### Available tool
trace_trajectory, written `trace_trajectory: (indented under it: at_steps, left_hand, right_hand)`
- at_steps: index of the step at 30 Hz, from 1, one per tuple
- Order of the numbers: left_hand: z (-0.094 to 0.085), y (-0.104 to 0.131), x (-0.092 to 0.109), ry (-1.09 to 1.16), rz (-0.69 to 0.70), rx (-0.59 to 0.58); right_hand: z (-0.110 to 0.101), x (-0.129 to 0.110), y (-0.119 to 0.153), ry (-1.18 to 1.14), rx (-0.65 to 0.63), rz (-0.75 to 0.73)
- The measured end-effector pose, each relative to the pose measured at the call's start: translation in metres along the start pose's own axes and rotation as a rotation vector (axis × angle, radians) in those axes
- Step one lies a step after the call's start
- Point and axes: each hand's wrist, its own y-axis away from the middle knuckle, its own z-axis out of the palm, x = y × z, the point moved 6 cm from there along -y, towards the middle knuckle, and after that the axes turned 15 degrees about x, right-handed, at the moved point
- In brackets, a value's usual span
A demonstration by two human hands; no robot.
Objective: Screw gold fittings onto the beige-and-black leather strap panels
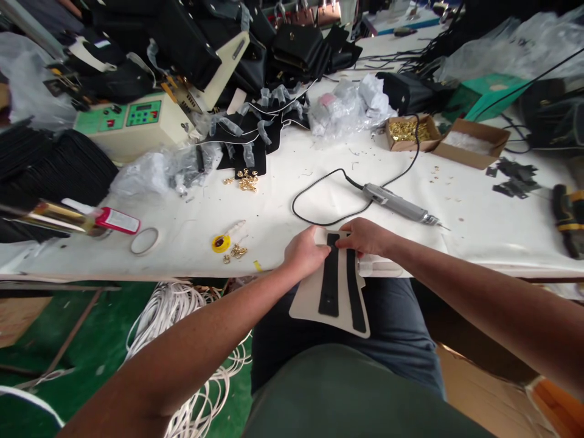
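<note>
A beige flat panel with two black strips (314, 298) hangs over the table's front edge, above my lap. My left hand (306, 250) grips its upper left part, the thumb lying on the left black strip. At the upper right, my right hand (365, 237) pinches the same panel, its thumb close to the left thumb; the other fingers are hidden beneath. Just beyond the hands lies a grey electric screwdriver (396, 204), its black cord looping on the table. Left of my left hand are a yellow round container (221, 243) and small gold fittings (238, 250).
Along the back stand a machine with green panels (137, 121), black bags (301, 45) and crumpled plastic (349, 109). A box of gold pieces (410, 132), a second cardboard box (472, 143) and black-yellow pliers (569, 219) lie to the right. White cords (205, 389) cover the floor.
</note>
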Motion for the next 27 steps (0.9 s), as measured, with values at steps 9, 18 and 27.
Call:
trace_trajectory:
  at_steps: [9, 18, 27]
  left_hand:
    - [0.000, 0.001, 0.002, -0.033, 0.025, -0.002]
    - [-0.007, 0.018, 0.009, -0.069, 0.340, 0.212]
    - [0.000, 0.019, 0.015, -0.133, 0.651, 0.201]
  right_hand:
    - [0.001, 0.001, 0.001, -0.036, 0.004, 0.006]
    - [0.005, 0.007, -0.002, -0.036, 0.011, 0.011]
    - [-0.002, -0.006, 0.001, 0.033, 0.006, -0.018]
